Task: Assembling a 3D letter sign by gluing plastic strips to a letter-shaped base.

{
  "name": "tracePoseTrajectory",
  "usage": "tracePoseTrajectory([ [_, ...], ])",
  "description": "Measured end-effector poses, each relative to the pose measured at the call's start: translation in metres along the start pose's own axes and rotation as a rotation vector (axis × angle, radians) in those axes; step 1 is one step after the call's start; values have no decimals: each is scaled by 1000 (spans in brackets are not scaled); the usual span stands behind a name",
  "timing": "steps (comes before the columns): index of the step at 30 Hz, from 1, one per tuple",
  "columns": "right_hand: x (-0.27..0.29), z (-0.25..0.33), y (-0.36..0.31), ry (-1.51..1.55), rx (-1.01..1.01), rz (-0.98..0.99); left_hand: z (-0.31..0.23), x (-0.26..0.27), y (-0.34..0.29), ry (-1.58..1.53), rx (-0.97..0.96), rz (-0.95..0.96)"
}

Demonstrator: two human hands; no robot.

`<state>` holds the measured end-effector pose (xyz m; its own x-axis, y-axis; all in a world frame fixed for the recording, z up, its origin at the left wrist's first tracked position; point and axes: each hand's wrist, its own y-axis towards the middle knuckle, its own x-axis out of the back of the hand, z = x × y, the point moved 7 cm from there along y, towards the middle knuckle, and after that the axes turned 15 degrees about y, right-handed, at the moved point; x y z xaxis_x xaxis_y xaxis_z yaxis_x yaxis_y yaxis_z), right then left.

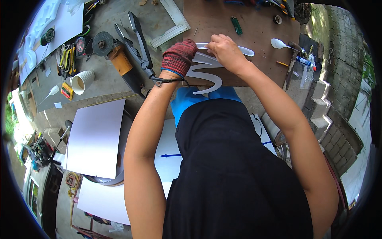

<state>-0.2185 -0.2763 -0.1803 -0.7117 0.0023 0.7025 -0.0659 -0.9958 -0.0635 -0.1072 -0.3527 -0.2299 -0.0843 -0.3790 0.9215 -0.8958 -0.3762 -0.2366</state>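
Observation:
My left hand, in a red and black knitted glove, is closed on the left end of a narrow white strip. Bare fingers of my right hand pinch the same strip, whose rounded end sticks out past the knuckles. Just below my hands, a white curved, letter-like piece lies at the near edge of the brown board. Whether the strip joins this piece is hidden by my hands. Beside my left wrist lies a black hair straightener, opened in a V.
An orange angle grinder, a white mug and yellow-handled cutters lie to the left. Beyond my hands are a metal square and green lighter. A white glue bottle lies right. White sheets are stacked at lower left.

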Motion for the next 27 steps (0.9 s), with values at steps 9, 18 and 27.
tracePoseTrajectory([
  [9,6,-6,-6,-21,-35,15,1,2,-1,-25,10,-38],
  [18,10,-4,-5,11,-21,-10,-1,3,-1,-5,-1,-10],
  [27,92,-10,-44,209,-370,-289,-2,5,-1,28,-28,-9],
])
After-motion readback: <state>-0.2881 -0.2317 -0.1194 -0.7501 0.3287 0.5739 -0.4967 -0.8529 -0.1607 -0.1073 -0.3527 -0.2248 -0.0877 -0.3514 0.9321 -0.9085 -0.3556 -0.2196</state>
